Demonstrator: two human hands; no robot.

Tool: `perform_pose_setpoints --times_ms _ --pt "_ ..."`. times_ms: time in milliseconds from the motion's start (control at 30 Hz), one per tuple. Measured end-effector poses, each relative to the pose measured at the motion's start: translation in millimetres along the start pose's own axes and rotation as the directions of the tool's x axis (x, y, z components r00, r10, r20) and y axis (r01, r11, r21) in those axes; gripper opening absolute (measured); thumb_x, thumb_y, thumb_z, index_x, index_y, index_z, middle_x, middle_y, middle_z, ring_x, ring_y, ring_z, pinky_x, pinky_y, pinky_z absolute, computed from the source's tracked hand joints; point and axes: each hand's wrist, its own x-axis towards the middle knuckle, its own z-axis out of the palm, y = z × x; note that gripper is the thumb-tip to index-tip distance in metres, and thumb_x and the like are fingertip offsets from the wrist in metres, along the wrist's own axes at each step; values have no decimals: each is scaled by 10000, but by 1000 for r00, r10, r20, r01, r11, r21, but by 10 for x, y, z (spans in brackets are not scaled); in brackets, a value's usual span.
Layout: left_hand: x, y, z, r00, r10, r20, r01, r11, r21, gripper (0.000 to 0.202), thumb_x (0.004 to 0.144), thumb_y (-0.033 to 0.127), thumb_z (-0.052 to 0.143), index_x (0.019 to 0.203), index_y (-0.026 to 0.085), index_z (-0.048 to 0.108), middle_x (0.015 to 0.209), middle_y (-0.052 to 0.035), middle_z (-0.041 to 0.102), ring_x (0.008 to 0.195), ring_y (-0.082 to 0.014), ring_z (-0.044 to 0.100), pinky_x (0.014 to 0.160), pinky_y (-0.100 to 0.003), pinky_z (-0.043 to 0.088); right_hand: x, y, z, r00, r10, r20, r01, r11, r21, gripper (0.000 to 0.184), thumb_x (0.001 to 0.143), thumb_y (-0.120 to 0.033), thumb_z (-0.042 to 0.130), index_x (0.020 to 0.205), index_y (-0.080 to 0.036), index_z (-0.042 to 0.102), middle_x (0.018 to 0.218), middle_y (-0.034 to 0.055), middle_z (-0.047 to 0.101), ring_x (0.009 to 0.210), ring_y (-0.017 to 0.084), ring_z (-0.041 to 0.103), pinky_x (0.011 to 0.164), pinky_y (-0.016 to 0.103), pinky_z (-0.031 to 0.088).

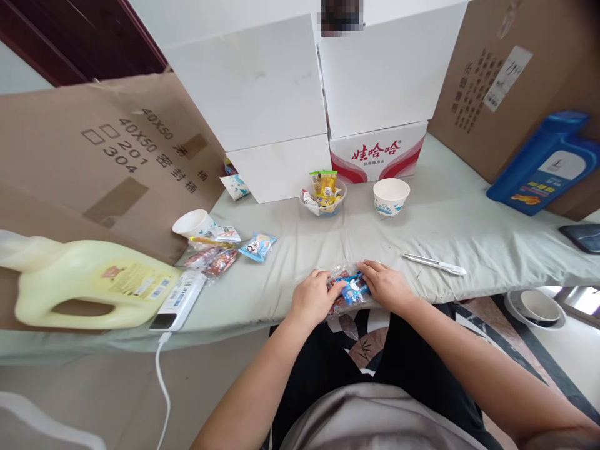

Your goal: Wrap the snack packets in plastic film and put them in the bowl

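Note:
At the front edge of the cloth-covered table lies a clear plastic snack packet [352, 289] with a blue printed label and reddish-brown contents. My left hand [313, 299] is closed on its left side, the thumb reaching over the label. On the right side, my right hand [385, 286] has its fingertips closed on the wrapper. Part of the packet is hidden under my fingers. To the right of my hands rests a white pen [435, 264]. A plastic bowl [323, 212] of small wrapped snacks and a white paper bowl [391, 196] stand beyond them.
A tipped paper bowl [190, 222], several snack packets [257, 247] and a white power strip [179, 301] are on the left, beside a yellow jug [94, 281]. White boxes [253, 81] form a back wall. A blue bottle [539, 165] and a dark phone-like object [581, 238] lie right.

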Motion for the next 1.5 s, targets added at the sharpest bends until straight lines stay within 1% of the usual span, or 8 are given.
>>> perform_pose_setpoints --times_ms 133,367,533,700,967,1133,1333,1500 --pt "38 152 35 997 69 39 -71 996 55 527 762 630 630 1023 173 664 1046 -124 640 1072 -322 551 900 -412 432 -38 -10 61 999 -29 -41 27 999 -45 459 930 -156 403 1379 -151 495 1339 110 581 1043 226 625 896 346 512" --pt "113 52 78 974 216 75 -205 970 -128 505 606 366 840 1044 211 643 1051 -60 639 1070 -283 518 938 -401 404 -66 -6 121 990 50 -135 -54 998 -32 448 918 -108 384 1334 -155 540 1282 97 625 1049 212 633 874 317 515" --pt "259 -181 68 986 74 148 5 878 -478 317 641 178 750 937 205 641 845 8 603 790 -156 558 739 -278 444 -56 -30 133 989 51 -141 -56 998 -32 400 923 -118 400 1274 -166 584 1255 90 640 1048 204 632 881 307 510" --pt "394 -333 38 947 102 304 149 701 -698 176 624 172 679 767 171 576 663 47 545 603 -97 502 572 -217 394 -54 -34 119 988 35 -152 -40 999 -31 361 912 -114 425 1212 -158 621 1256 89 640 1028 204 633 877 319 513" --pt "433 -226 -80 976 74 203 89 719 -690 250 724 321 679 872 202 516 682 50 552 582 -99 514 547 -217 410 -47 -46 98 993 5 -118 -11 999 -53 377 892 -113 453 1234 -144 609 1257 107 635 974 225 628 840 345 525" --pt "342 -24 -17 981 139 133 -28 787 -616 253 912 449 443 864 212 519 732 31 548 656 -119 532 627 -249 456 -45 -57 95 996 36 -87 -41 997 -62 347 884 -112 464 1186 -152 629 1254 112 631 960 225 622 812 334 525" --pt "372 10 9 980 167 111 -84 844 -529 93 706 218 681 711 193 591 875 -9 588 833 -146 593 752 -266 486 -45 -51 83 997 25 -80 -28 999 -44 334 898 -123 457 1177 -171 636 1255 101 628 970 219 618 830 331 520" --pt "506 -222 -171 972 10 234 169 661 -731 308 639 349 744 803 208 525 708 29 598 493 -90 519 441 -218 409 -56 -35 106 996 3 -93 -7 999 -45 365 897 -128 465 1225 -159 623 1289 96 613 982 218 618 846 339 531"
